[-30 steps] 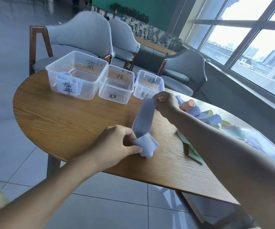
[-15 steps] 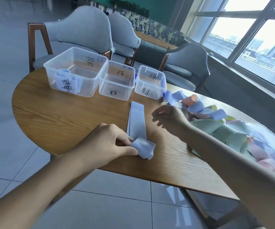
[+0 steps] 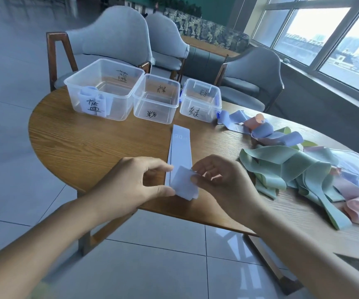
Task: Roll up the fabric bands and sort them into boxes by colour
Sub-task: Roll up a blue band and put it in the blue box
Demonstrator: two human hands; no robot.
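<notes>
Blue band (image 3: pixel 181 147): flat on the wooden table (image 3: pixel 92 145), running from the near edge toward the far boxes; near end turned into a small loose roll (image 3: pixel 184 184).
Left hand (image 3: pixel 131 186): thumb and forefinger pinched on the left side of the roll.
Right hand (image 3: pixel 219 180): fingertips closed lightly on the right side of the roll, other fingers curled.
Handling: thin, soft, light, likely a little stretchy; prone to spring open or skew sideways if let go. Best held at both edges of the roll, pressed evenly while turning it away.
Boxes: three clear ones in a far row; left box (image 3: pixel 105 89) holding rolled pale-blue bands, so probably the target; middle box (image 3: pixel 155 98) and right box (image 3: pixel 200 100) apparently without bands.
Pile: tangled green, blue and pink bands (image 3: pixel 282 165) near right, apart from the work.
Obstruction: none on the strip's path; table edge just beside the roll, so a slip could drop it.
</notes>
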